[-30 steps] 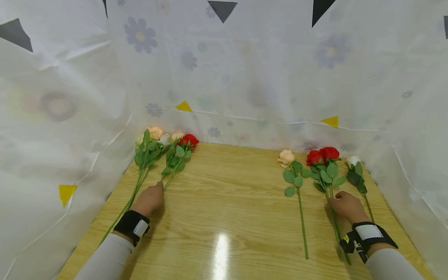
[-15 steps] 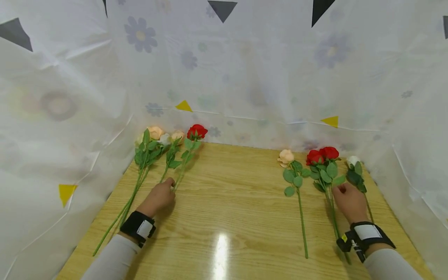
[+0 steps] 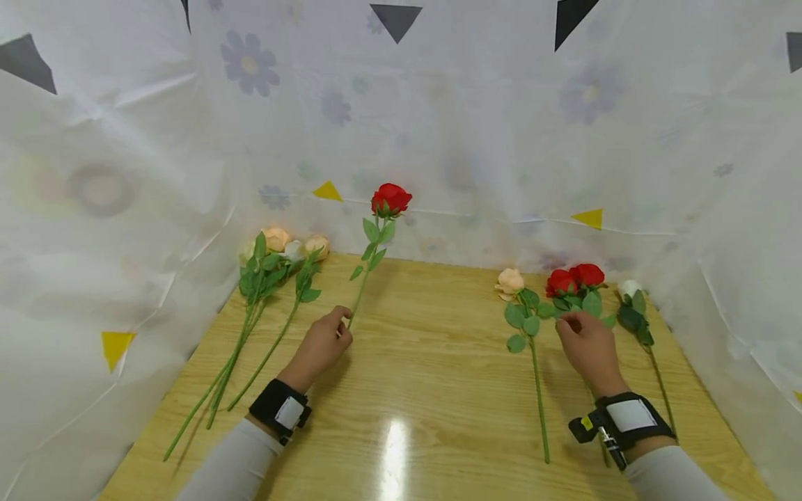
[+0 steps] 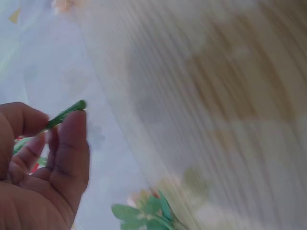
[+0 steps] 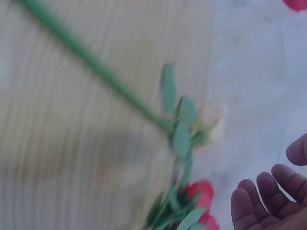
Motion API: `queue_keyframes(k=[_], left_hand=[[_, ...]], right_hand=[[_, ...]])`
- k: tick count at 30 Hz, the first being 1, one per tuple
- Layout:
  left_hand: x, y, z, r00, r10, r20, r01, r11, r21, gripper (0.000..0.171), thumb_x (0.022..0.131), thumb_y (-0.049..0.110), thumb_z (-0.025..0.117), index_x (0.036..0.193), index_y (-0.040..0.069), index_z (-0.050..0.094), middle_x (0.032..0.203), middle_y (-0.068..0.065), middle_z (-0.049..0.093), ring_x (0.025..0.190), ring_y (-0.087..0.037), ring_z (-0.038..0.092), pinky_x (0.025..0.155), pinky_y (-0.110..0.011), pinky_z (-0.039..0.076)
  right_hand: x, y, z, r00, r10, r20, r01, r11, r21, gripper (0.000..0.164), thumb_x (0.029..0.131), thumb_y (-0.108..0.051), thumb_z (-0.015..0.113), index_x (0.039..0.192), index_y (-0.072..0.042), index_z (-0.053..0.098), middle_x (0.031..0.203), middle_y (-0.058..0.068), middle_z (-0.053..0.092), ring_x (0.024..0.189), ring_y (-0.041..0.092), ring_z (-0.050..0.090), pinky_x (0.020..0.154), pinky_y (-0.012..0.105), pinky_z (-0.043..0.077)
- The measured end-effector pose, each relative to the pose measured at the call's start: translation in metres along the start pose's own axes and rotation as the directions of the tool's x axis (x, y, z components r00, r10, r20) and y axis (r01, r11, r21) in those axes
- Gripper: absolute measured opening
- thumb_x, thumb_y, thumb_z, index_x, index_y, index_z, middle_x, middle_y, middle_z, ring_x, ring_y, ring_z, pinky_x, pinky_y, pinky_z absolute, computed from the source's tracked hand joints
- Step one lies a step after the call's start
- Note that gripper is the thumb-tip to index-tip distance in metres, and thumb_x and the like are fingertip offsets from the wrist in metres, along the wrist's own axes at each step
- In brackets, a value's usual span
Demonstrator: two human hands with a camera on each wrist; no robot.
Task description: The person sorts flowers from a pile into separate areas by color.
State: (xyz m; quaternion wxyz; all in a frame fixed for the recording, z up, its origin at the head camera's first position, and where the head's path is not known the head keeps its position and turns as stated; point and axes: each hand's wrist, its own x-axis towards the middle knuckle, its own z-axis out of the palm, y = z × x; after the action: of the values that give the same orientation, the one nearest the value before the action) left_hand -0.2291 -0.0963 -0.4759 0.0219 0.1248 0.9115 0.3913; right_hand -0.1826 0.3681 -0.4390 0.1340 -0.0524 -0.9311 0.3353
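Note:
My left hand (image 3: 319,348) pinches the green stem of a red rose (image 3: 391,200) between thumb and fingers, its bloom raised in front of the back sheet. In the left wrist view the stem's end (image 4: 67,114) pokes out of the pinch. My right hand (image 3: 589,349) hovers over the stems of two red roses (image 3: 573,278) lying on the table. Its fingers are loosely bent with nothing between them, as the right wrist view shows the hand (image 5: 276,199) too. Just left of it lies a peach rose (image 3: 510,281).
At the table's (image 3: 438,390) left lie several roses, peach (image 3: 276,239) and white (image 3: 293,250) among them, with crossing stems. A white rose (image 3: 630,288) lies near the right edge. Patterned sheets (image 3: 464,125) enclose the back and both sides.
My left hand has lifted the red rose off the left group and carried it right and upward. My right hand has risen from the red roses' stems and shifted slightly left.

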Motion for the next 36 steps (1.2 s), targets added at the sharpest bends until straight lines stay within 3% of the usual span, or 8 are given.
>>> queue_keyframes(k=[7, 13, 18, 23, 29, 31, 33, 36], left_hand=[[0.008, 0.023, 0.030, 0.990, 0.098, -0.105, -0.108, 0.990, -0.092, 0.030, 0.094, 0.003, 0.054, 0.124, 0.004, 0.058, 0.085, -0.001, 0.055, 0.066, -0.012, 0.054, 0.055, -0.029, 0.044], [0.010, 0.037, 0.054, 0.989, 0.107, -0.102, -0.127, 0.968, -0.218, 0.034, 0.092, 0.003, 0.055, 0.126, 0.003, 0.056, 0.087, -0.002, 0.056, 0.065, -0.011, 0.056, 0.053, -0.027, 0.046], [0.011, 0.053, 0.067, 0.989, 0.127, -0.080, -0.145, 0.950, -0.278, 0.034, 0.093, 0.005, 0.055, 0.127, 0.003, 0.057, 0.088, -0.001, 0.056, 0.065, -0.010, 0.057, 0.052, -0.025, 0.045], [0.015, 0.073, 0.078, 0.982, 0.165, -0.095, -0.186, 0.934, -0.306, 0.034, 0.093, 0.005, 0.056, 0.126, 0.003, 0.059, 0.089, -0.001, 0.057, 0.070, -0.010, 0.058, 0.055, -0.025, 0.048], [0.013, 0.095, 0.092, 0.962, 0.215, -0.170, -0.259, 0.917, -0.302, 0.032, 0.090, 0.005, 0.060, 0.122, 0.005, 0.061, 0.087, 0.001, 0.059, 0.071, -0.006, 0.059, 0.058, -0.023, 0.049], [0.011, 0.099, 0.097, 0.952, 0.240, -0.192, -0.286, 0.919, -0.270, 0.032, 0.088, 0.003, 0.061, 0.120, 0.004, 0.061, 0.085, 0.001, 0.058, 0.069, -0.006, 0.057, 0.058, -0.022, 0.048], [0.010, 0.101, 0.100, 0.948, 0.247, -0.199, -0.290, 0.929, -0.230, 0.031, 0.087, 0.002, 0.061, 0.118, 0.004, 0.062, 0.083, 0.001, 0.057, 0.066, -0.005, 0.054, 0.057, -0.022, 0.046], [0.007, 0.103, 0.103, 0.955, 0.237, -0.179, -0.266, 0.950, -0.161, 0.032, 0.086, 0.001, 0.062, 0.118, 0.005, 0.063, 0.081, 0.002, 0.056, 0.065, -0.006, 0.052, 0.057, -0.022, 0.044]], right_hand=[[-0.001, -0.040, 0.032, 0.998, 0.001, 0.056, -0.011, 0.985, 0.171, 0.036, 0.104, -0.033, 0.050, 0.124, -0.005, 0.061, 0.109, 0.014, 0.063, 0.087, 0.027, 0.059, 0.068, 0.034, 0.049], [-0.006, -0.069, 0.079, 0.991, 0.026, 0.130, -0.075, 0.918, 0.390, 0.032, 0.102, -0.024, 0.057, 0.127, -0.004, 0.057, 0.112, 0.013, 0.060, 0.095, 0.023, 0.059, 0.075, 0.026, 0.053], [-0.006, -0.093, 0.098, 0.984, 0.011, 0.177, -0.099, 0.862, 0.496, 0.031, 0.100, -0.016, 0.059, 0.128, -0.004, 0.054, 0.115, 0.014, 0.056, 0.098, 0.027, 0.058, 0.081, 0.040, 0.055], [0.000, -0.117, 0.106, 0.987, -0.028, 0.161, -0.066, 0.833, 0.550, 0.031, 0.099, -0.017, 0.059, 0.127, -0.004, 0.054, 0.114, 0.013, 0.056, 0.097, 0.024, 0.059, 0.083, 0.045, 0.054], [0.002, -0.146, 0.109, 0.998, -0.051, 0.046, 0.010, 0.769, 0.639, 0.031, 0.098, -0.020, 0.063, 0.125, -0.006, 0.056, 0.109, 0.011, 0.058, 0.097, 0.026, 0.061, 0.080, 0.035, 0.054], [0.001, -0.152, 0.110, 0.998, -0.056, 0.014, 0.034, 0.765, 0.644, 0.030, 0.098, -0.017, 0.063, 0.125, -0.005, 0.056, 0.108, 0.011, 0.058, 0.097, 0.026, 0.060, 0.078, 0.031, 0.053], [0.001, -0.154, 0.110, 0.998, -0.056, 0.002, 0.042, 0.780, 0.624, 0.030, 0.097, -0.013, 0.064, 0.124, -0.005, 0.056, 0.107, 0.011, 0.057, 0.094, 0.024, 0.059, 0.075, 0.028, 0.052], [-0.001, -0.152, 0.111, 0.999, -0.049, 0.003, 0.038, 0.814, 0.579, 0.029, 0.096, -0.009, 0.062, 0.124, -0.005, 0.054, 0.106, 0.011, 0.056, 0.090, 0.023, 0.056, 0.072, 0.026, 0.049]])
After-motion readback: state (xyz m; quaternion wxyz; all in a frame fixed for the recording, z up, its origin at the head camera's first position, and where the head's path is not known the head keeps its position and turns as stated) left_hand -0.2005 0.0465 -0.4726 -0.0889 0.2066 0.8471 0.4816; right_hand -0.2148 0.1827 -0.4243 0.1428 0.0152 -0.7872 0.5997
